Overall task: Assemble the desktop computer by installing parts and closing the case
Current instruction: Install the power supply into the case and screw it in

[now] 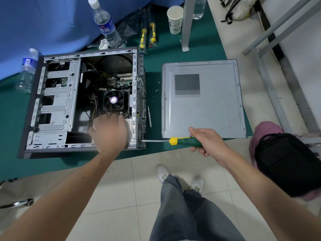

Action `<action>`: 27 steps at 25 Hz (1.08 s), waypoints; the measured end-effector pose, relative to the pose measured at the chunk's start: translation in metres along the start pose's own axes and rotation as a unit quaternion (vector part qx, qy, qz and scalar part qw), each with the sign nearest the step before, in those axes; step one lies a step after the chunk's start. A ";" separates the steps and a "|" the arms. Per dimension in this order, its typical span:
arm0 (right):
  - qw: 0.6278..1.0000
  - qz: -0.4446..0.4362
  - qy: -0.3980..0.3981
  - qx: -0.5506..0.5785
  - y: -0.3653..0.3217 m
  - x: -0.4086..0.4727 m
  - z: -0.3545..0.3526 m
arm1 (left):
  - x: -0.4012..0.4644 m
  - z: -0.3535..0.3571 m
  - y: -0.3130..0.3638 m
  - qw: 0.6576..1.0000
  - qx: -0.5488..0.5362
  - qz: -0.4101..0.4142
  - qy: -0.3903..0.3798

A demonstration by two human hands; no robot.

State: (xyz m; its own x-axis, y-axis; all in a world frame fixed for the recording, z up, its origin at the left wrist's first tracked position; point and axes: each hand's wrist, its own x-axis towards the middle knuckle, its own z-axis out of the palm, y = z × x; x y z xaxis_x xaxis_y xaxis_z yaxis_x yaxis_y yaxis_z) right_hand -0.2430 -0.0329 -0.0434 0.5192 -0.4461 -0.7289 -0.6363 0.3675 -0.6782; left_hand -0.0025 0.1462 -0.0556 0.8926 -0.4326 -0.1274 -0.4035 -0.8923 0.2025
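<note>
Open computer case (83,101) is laid on its side on the green mat (152,80); side panel (203,100) is set apart to its right. Power supply (129,126) is pressed down by the left hand (108,132), fingers spread flat. Screwdriver (184,141) is gripped in the right hand (205,142), tip set at the case's rear corner. Shaft should be kept square to the screw, unit held steady.

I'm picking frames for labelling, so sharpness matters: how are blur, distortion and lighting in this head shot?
Head view: the left hand inside the computer case is motion-blurred, while the right hand and its screwdriver are sharper; wide-angle distortion bows the case edges and the side panel; the bottle at the left edge is smeared; lighting is soft and even, with the case interior dark.
</note>
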 end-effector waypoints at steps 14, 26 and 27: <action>0.996 -0.064 -0.010 0.054 0.000 0.000 -0.004 | 0.000 0.000 0.000 1.000 -0.005 -0.001 0.002; 0.997 -0.048 -0.021 0.049 0.001 0.000 -0.010 | 0.000 0.000 0.001 1.000 -0.007 -0.001 0.004; 0.999 -0.037 -0.010 0.022 -0.001 -0.001 -0.008 | 0.000 0.000 0.001 1.000 -0.008 0.000 0.004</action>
State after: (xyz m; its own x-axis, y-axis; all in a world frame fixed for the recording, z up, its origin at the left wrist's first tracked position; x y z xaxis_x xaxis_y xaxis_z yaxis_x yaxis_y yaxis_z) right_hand -0.2478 -0.0396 -0.0417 0.5749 -0.4572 -0.6786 -0.5708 0.3702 -0.7329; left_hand -0.0033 0.1455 -0.0555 0.8947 -0.4306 -0.1190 -0.3997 -0.8905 0.2173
